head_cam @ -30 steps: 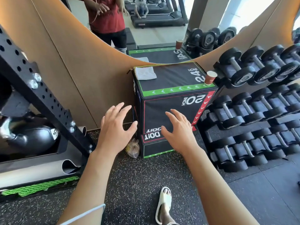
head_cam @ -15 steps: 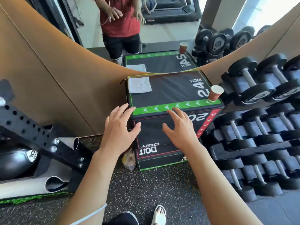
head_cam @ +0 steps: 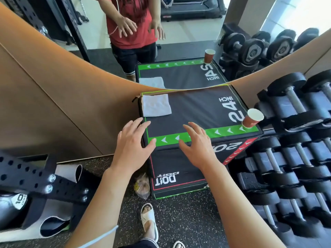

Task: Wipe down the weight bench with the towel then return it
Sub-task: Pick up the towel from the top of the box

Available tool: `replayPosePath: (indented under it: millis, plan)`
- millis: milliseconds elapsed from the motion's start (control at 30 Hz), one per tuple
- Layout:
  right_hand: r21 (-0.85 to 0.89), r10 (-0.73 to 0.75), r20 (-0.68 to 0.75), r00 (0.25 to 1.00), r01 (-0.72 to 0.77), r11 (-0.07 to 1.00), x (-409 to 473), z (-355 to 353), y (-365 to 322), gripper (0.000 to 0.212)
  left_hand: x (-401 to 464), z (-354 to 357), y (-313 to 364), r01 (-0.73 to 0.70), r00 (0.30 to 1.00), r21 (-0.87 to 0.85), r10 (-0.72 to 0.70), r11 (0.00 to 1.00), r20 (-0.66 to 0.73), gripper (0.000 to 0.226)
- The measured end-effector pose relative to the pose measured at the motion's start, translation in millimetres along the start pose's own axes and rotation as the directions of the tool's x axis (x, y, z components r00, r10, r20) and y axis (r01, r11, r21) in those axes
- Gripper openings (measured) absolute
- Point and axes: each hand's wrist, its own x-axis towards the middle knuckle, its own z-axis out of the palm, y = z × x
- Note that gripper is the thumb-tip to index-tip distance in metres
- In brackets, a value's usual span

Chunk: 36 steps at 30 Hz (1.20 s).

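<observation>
A folded white towel (head_cam: pixel 155 105) lies on the back left corner of a black padded box (head_cam: pixel 195 110) with a green front band and "24 INCH" printed on top. My left hand (head_cam: pixel 132 145) hovers with spread fingers over the box's front left corner, a short way in front of the towel. Over the green band near the middle of the front edge, my right hand (head_cam: pixel 196 145) is held out with spread fingers. Both hands hold nothing. No weight bench is in view.
A red paper cup (head_cam: pixel 252 118) stands on the box's front right corner. A dumbbell rack (head_cam: pixel 293 158) fills the right side. A black perforated rack beam (head_cam: pixel 32 178) and rolled mats (head_cam: pixel 53 224) sit at left. A wall mirror (head_cam: pixel 161 42) rises behind the box. A crumpled bag (head_cam: pixel 142 187) lies by its base.
I have come closer to the box. Both hands have moved forward from in front of its side face to over its top front edge.
</observation>
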Motion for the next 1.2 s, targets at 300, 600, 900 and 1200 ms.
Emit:
replayPosePath:
  millis: [300, 600, 900, 1200]
  plan:
    - [-0.038, 0.054, 0.054, 0.997, -0.052, 0.998, 104.2, 50.1, -28.8, 0.061, 93.1, 4.9, -68.8, -0.012, 0.997, 0.003, 0.011, 1.000, 0.075, 0.065]
    - [-0.052, 0.042, 0.136, 0.990, -0.035, 0.998, 172.3, 85.9, -32.8, 0.060, 138.9, 29.3, -110.1, 0.006, 0.989, -0.006, -0.005, 1.000, 0.147, 0.063]
    - [-0.081, -0.057, 0.302, 0.952, 0.085, 0.993, 268.9, 135.2, -19.6, 0.053, 172.6, 56.2, -116.4, 0.030, 0.973, 0.101, -0.051, 0.994, 0.223, 0.058]
    - [-0.201, -0.188, 0.317, 0.930, 0.260, 0.945, 299.5, 153.2, 1.9, 0.037, 166.6, 77.6, -104.5, 0.137, 0.957, 0.145, -0.168, 0.980, 0.236, 0.060]
